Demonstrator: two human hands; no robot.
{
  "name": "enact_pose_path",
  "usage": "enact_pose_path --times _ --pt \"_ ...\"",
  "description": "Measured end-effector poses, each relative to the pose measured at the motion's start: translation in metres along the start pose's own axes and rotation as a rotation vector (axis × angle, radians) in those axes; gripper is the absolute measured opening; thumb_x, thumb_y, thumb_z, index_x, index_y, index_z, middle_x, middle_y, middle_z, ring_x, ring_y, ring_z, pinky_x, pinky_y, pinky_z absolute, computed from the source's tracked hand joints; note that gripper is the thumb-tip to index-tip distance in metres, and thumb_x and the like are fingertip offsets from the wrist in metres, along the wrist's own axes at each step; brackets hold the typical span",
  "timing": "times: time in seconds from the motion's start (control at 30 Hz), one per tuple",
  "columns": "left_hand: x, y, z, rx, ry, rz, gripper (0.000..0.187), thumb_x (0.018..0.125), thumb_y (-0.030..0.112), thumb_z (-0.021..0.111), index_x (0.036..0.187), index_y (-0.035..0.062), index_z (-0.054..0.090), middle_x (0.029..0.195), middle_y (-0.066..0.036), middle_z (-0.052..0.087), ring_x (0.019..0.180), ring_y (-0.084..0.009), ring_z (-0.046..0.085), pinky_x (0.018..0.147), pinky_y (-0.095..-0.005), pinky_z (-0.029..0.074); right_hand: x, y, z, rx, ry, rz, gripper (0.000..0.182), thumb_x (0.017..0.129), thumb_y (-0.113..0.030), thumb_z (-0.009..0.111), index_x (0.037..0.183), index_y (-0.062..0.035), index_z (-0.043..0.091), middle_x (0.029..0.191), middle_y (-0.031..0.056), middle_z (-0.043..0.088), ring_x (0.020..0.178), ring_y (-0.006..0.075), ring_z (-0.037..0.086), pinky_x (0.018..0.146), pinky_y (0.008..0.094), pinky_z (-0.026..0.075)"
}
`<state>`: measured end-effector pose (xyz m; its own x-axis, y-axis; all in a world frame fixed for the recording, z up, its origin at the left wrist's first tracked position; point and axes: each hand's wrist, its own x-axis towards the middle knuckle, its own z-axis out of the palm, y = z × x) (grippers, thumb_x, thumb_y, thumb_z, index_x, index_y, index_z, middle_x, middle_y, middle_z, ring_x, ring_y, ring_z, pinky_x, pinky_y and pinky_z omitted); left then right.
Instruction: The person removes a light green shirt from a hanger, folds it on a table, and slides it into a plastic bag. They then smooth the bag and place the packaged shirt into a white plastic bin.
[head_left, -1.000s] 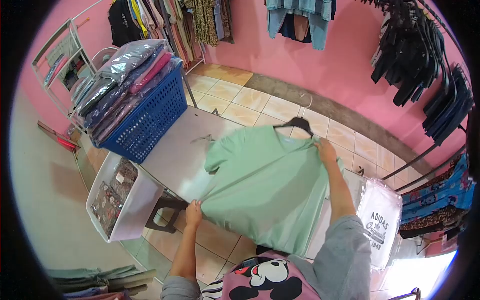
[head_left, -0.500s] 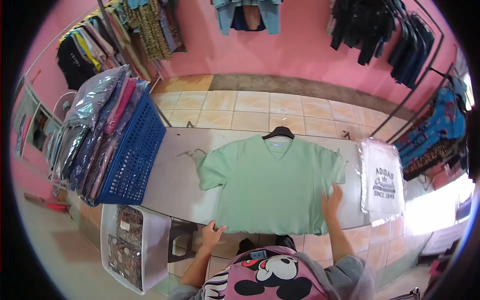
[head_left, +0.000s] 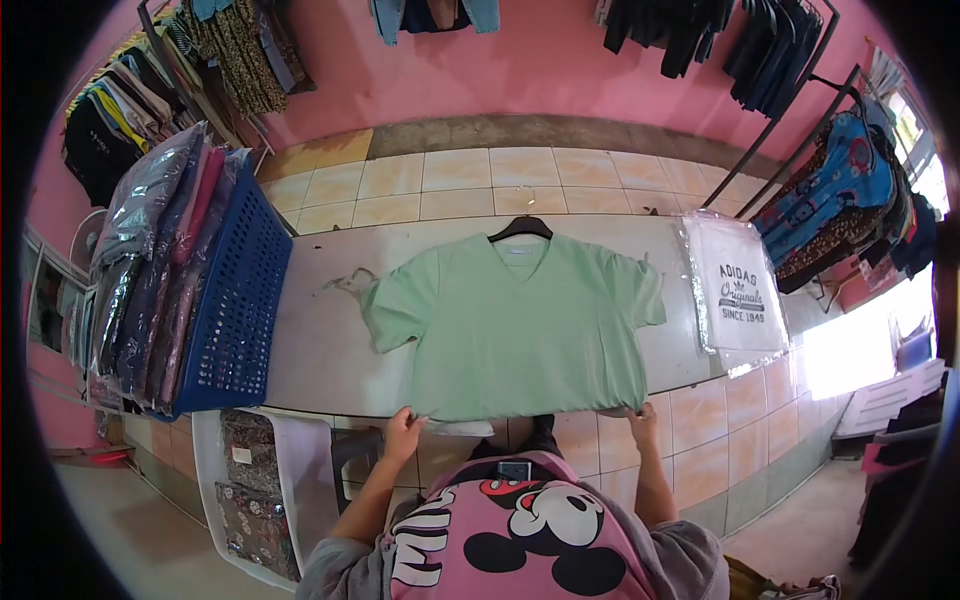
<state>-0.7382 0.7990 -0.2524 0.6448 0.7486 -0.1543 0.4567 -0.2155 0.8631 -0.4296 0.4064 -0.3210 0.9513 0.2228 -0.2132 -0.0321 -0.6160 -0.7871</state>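
A light green V-neck shirt (head_left: pixel 520 335) lies spread face up on the white table (head_left: pixel 325 340), its hem hanging at the front edge. In its neck sits a black hanger (head_left: pixel 524 227), only the top of which shows. My left hand (head_left: pixel 403 437) pinches the shirt's lower left corner. At the opposite corner, my right hand (head_left: pixel 644 424) grips the hem between thumb and fingers. Both sleeves rest outward on the tabletop.
A blue basket (head_left: pixel 240 300) packed with plastic-wrapped garments stands at the table's left. Below it is a white bin (head_left: pixel 310 490) holding folded patterned cloth. A bagged white ADIDAS garment (head_left: pixel 738 290) lies on the right. Clothes racks (head_left: pixel 800 150) line the pink wall.
My right hand has moved down from the shirt's right side to its lower corner and taken hold there. The hem looks straighter, and the whole view has shifted.
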Motion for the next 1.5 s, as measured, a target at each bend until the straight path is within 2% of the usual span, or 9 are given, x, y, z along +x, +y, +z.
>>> enact_pose_path --times 0.4,0.5,0.57,0.67,0.73,0.87,0.97,1.2,1.5 --pt "0.179 0.150 -0.061 -0.058 0.278 0.227 0.026 0.073 0.003 0.063 0.096 0.0033 0.051 0.059 0.000 0.050 0.052 -0.0070 0.044 0.050 -0.0226 0.037 0.171 -0.241 -0.070 -0.135 -0.038 -0.367 0.036 0.080 -0.029 0.058 0.066 0.0028 0.047 0.049 0.0075 0.042 0.044 0.0145 0.043 0.045 0.0312 0.038" --pt "0.234 0.163 -0.049 0.110 0.273 0.160 0.041 0.073 0.003 0.062 0.111 0.0036 0.046 0.084 -0.009 0.058 0.072 -0.0138 0.054 0.064 -0.0260 0.043 0.238 -0.272 -0.034 0.260 -0.033 -0.333 0.024 0.081 -0.020 0.057 0.083 0.0018 0.048 0.070 0.0068 0.050 0.055 0.0132 0.051 0.051 0.0257 0.044" --pt "0.246 0.160 -0.022 0.021 0.413 0.693 0.065 0.072 0.008 0.064 0.128 0.0048 0.031 0.119 -0.020 0.044 0.107 -0.0283 0.046 0.084 -0.0344 0.040 0.248 -0.272 -0.008 0.436 -0.036 -0.325 0.027 0.080 -0.018 0.058 0.095 0.0030 0.048 0.081 0.0101 0.054 0.063 0.0168 0.056 0.058 0.0261 0.048" --pt "0.196 0.138 0.004 0.300 0.346 0.458 0.082 0.071 0.016 0.066 0.135 0.0046 0.016 0.135 -0.024 0.022 0.124 -0.0396 0.023 0.098 -0.0421 0.026 0.222 -0.253 0.005 0.005 0.019 -0.524 0.076 0.072 -0.008 0.064 0.132 0.0003 0.017 0.131 0.0216 0.027 0.110 0.0317 0.044 0.089 0.0378 0.041" --pt "0.148 0.102 0.005 0.519 0.415 0.442 0.079 0.072 0.022 0.066 0.132 -0.0002 0.020 0.132 -0.028 0.023 0.122 -0.0420 0.023 0.099 -0.0451 0.023 0.190 -0.211 -0.003 -0.227 0.148 -0.759 0.076 0.070 -0.008 0.065 0.131 0.0013 0.020 0.130 0.0240 0.028 0.118 0.0369 0.033 0.099 0.0415 0.028" --pt "0.037 -0.007 0.018 0.655 0.660 -0.084 0.062 0.078 0.030 0.059 0.123 -0.0025 0.032 0.127 -0.025 0.030 0.118 -0.0394 0.028 0.097 -0.0488 0.020 0.108 -0.110 -0.028 -0.363 0.368 -0.500 0.068 0.071 -0.010 0.064 0.127 0.0025 0.027 0.125 0.0239 0.033 0.115 0.0373 0.033 0.098 0.0451 0.025" --pt "0.012 0.003 0.010 0.660 0.483 -0.060 0.038 0.081 0.027 0.056 0.107 0.0022 0.046 0.120 -0.022 0.036 0.112 -0.0364 0.033 0.094 -0.0480 0.022 0.074 -0.073 -0.036 -0.551 0.251 -0.401 0.055 0.071 -0.009 0.062 0.119 0.0018 0.037 0.122 0.0216 0.037 0.113 0.0369 0.034 0.095 0.0456 0.027" --pt "0.043 0.015 -0.041 0.620 0.526 -0.015 0.019 0.086 0.026 0.047 0.087 0.0079 0.051 0.081 -0.009 0.053 0.088 -0.0285 0.047 0.092 -0.0473 0.024 0.083 -0.109 -0.070 -0.172 0.068 -0.374 0.017 0.080 -0.008 0.051 0.093 0.0029 0.049 0.077 0.0207 0.053 0.069 0.0371 0.052 0.063 0.0378 0.042" --pt "0.172 0.064 -0.048 0.592 0.479 0.141 0.028 0.085 0.029 0.049 0.101 0.0057 0.048 0.093 -0.011 0.053 0.092 -0.0288 0.049 0.092 -0.0457 0.028 0.199 -0.201 -0.042 -0.263 0.094 -0.439 0.032 0.080 -0.017 0.056 0.105 0.0004 0.047 0.090 0.0225 0.055 0.085 0.0383 0.053 0.071 0.0431 0.042"
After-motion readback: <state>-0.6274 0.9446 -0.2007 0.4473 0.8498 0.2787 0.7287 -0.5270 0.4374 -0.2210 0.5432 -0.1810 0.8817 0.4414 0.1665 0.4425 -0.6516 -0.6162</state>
